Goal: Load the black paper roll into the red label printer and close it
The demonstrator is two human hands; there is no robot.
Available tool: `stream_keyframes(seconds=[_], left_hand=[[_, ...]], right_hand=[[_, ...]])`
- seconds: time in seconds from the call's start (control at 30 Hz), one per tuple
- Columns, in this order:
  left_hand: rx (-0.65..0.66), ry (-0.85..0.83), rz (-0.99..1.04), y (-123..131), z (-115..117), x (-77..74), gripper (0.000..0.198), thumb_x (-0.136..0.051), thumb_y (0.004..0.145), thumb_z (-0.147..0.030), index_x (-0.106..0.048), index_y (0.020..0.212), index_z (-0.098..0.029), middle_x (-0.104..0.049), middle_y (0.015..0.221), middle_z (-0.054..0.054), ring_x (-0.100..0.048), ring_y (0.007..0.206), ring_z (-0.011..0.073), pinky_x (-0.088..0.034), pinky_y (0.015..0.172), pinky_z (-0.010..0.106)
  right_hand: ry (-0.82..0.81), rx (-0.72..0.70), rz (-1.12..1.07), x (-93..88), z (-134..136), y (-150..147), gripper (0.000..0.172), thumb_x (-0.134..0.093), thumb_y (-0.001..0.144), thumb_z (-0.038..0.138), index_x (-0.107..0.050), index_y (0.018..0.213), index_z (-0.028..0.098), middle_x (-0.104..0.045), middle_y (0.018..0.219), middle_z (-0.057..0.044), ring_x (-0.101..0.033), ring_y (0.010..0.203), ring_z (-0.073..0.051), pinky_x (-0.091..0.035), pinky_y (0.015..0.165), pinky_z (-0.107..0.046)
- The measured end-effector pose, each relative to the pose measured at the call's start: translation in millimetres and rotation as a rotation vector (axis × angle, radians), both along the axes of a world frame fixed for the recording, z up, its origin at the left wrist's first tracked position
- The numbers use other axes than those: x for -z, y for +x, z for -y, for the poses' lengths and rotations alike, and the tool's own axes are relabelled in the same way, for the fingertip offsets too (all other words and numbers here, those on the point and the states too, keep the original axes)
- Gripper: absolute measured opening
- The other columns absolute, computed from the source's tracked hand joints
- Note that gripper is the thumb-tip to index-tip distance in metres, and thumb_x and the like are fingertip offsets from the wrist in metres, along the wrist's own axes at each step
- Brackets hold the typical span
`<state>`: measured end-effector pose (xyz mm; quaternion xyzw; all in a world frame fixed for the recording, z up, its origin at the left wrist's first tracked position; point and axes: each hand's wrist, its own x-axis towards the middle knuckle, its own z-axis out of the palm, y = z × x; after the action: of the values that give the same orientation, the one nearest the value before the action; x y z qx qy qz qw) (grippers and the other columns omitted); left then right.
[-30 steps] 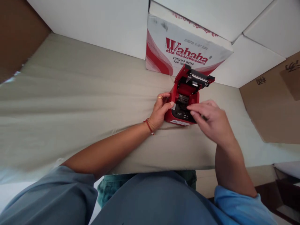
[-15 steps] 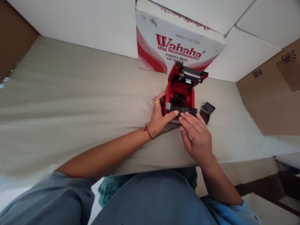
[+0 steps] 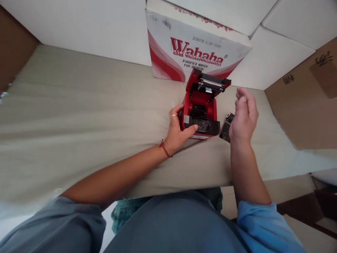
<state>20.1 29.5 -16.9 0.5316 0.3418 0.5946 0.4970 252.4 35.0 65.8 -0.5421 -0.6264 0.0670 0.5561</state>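
A small red-and-black label printer (image 3: 213,105) stands on the cloth-covered table with its lid raised. Crinkled black film (image 3: 202,125) lies inside it and over its front edge. My left hand (image 3: 179,127) grips the printer's left front corner, thumb on the film at the front edge and fingers along the side. To the right of the printer, my right hand (image 3: 243,116) is held up with fingers stretched and nothing in them. Beside it lies a small roll of black film (image 3: 225,130), partly hidden by that hand.
A white-and-red Wahaha water carton (image 3: 160,45) stands right behind the printer, against white boxes (image 3: 92,28). A brown cardboard box (image 3: 297,109) borders the table on the right, another brown one (image 3: 15,45) on the far left. Beige cloth (image 3: 105,105) covers the tabletop.
My right hand has left the film at the printer's front edge and moved right and up, past the roll. My left hand keeps its hold on the printer.
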Motion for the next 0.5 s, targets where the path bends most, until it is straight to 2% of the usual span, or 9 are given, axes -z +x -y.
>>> stream_keyframes(seconds=[0.07, 0.13, 0.23, 0.27, 0.33, 0.4, 0.5], left_hand=[[-0.002, 0.006, -0.012, 0, 0, 0.7, 0.092, -0.09, 0.083, -0.065, -0.044, 0.154, -0.029, -0.06, 0.153, 0.014, -0.063, 0.142, 0.0348, -0.051, 0.128, 0.057], [-0.01, 0.015, -0.029, 0, -1, 2.6, 0.092, -0.09, 0.084, -0.066, -0.044, 0.155, -0.028, -0.059, 0.154, 0.015, -0.062, 0.144, 0.0351, -0.05, 0.129, 0.058], [-0.021, 0.037, -0.044, 1, -1, 7.3, 0.095, -0.088, 0.084, -0.07, -0.043, 0.156, -0.028, -0.056, 0.156, 0.016, -0.061, 0.146, 0.0356, -0.049, 0.131, 0.059], [-0.024, 0.047, -0.051, 1, -1, 8.9, 0.095, -0.087, 0.085, -0.071, -0.042, 0.157, -0.028, -0.056, 0.156, 0.016, -0.061, 0.146, 0.0357, -0.049, 0.131, 0.059], [-0.034, 0.069, -0.077, 2, -2, 11.0, 0.093, -0.085, 0.088, -0.073, -0.042, 0.158, -0.028, -0.056, 0.155, 0.017, -0.061, 0.146, 0.0356, -0.05, 0.131, 0.06], [-0.064, 0.108, -0.122, 0, -2, 10.2, 0.089, -0.081, 0.092, -0.073, -0.043, 0.158, -0.027, -0.055, 0.155, 0.017, -0.061, 0.146, 0.0354, -0.05, 0.131, 0.06], [-0.184, 0.241, -0.228, -10, -2, 1.4, 0.082, -0.078, 0.096, -0.069, -0.046, 0.159, -0.028, -0.053, 0.159, 0.017, -0.056, 0.154, 0.037, -0.046, 0.134, 0.062]], right_hand=[[-0.021, 0.011, -0.046, 0.0, -34, 9, 0.05, -0.042, 0.122, 0.061, -0.066, 0.157, 0.036, -0.07, 0.159, -0.012, -0.069, 0.152, -0.031, -0.054, 0.129, -0.065], [0.042, -0.005, -0.012, -12.5, -45, 1, 0.051, -0.042, 0.121, 0.063, -0.066, 0.157, 0.036, -0.07, 0.156, -0.012, -0.071, 0.148, -0.032, -0.057, 0.125, -0.065], [0.198, -0.008, 0.204, -44.0, -13, -29, 0.039, -0.051, 0.121, 0.049, -0.069, 0.154, 0.037, -0.072, 0.15, -0.01, -0.07, 0.147, -0.034, -0.056, 0.125, -0.064], [0.196, -0.029, 0.29, -52.8, 5, -38, 0.032, -0.055, 0.12, 0.041, -0.076, 0.144, 0.036, -0.077, 0.14, -0.008, -0.073, 0.141, -0.034, -0.057, 0.123, -0.063], [0.17, -0.197, 0.499, -60.7, 38, -51, 0.023, -0.068, 0.113, 0.03, -0.081, 0.131, 0.034, -0.085, 0.123, -0.006, -0.079, 0.125, -0.032, -0.063, 0.113, -0.057], [0.134, -0.319, 0.623, -54.5, 62, -53, 0.021, -0.076, 0.107, 0.023, -0.082, 0.125, 0.03, -0.088, 0.113, -0.005, -0.081, 0.112, -0.029, -0.067, 0.101, -0.05], [0.112, -0.323, 0.629, -30.5, 78, -44, 0.028, -0.076, 0.104, 0.015, -0.081, 0.13, 0.024, -0.089, 0.119, -0.009, -0.082, 0.112, -0.028, -0.068, 0.1, -0.047]])
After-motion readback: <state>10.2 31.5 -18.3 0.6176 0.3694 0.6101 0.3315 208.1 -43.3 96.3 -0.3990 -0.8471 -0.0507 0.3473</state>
